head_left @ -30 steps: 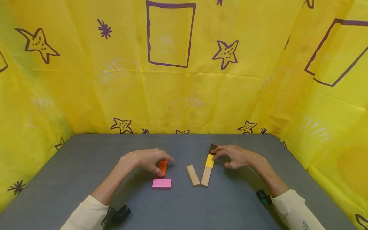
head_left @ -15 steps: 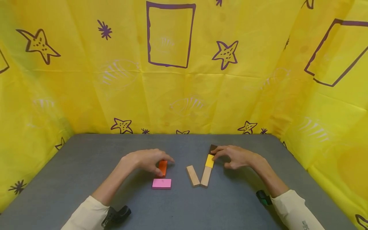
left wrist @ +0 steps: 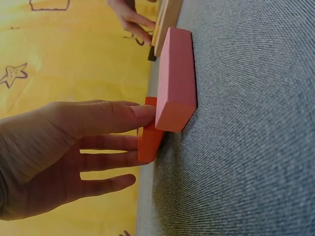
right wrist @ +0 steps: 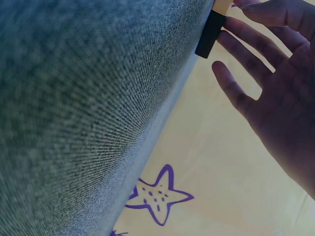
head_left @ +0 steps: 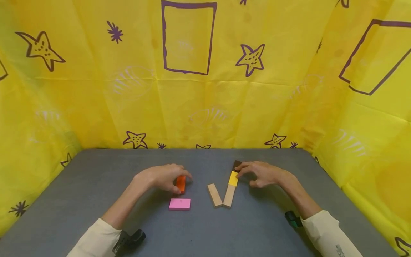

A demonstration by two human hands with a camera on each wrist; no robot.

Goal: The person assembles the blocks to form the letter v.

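Note:
My left hand [head_left: 165,177] holds an orange block [head_left: 181,184], the thumb at its near end and the fingers beyond it. In the left wrist view, the thumb lies against the orange block [left wrist: 150,140] beside a pink block [left wrist: 177,81]. The pink block [head_left: 179,204] rests just nearer than the orange one, a narrow gap between them. With bent fingers, my right hand [head_left: 264,174] touches a yellow block [head_left: 233,179] and a dark brown block [head_left: 237,165]. In the right wrist view, its fingertips meet the side of the dark block [right wrist: 210,35].
Below the yellow block, a plain wooden block [head_left: 229,196] continues the slanted row. A second wooden block [head_left: 214,195] leans toward it, forming a V. Yellow patterned cloth [head_left: 192,107] surrounds the grey table [head_left: 205,232] at the back and sides.
My left hand has shifted the orange block slightly away from the pink one, widening the gap. The right hand and the V of blocks stay in place.

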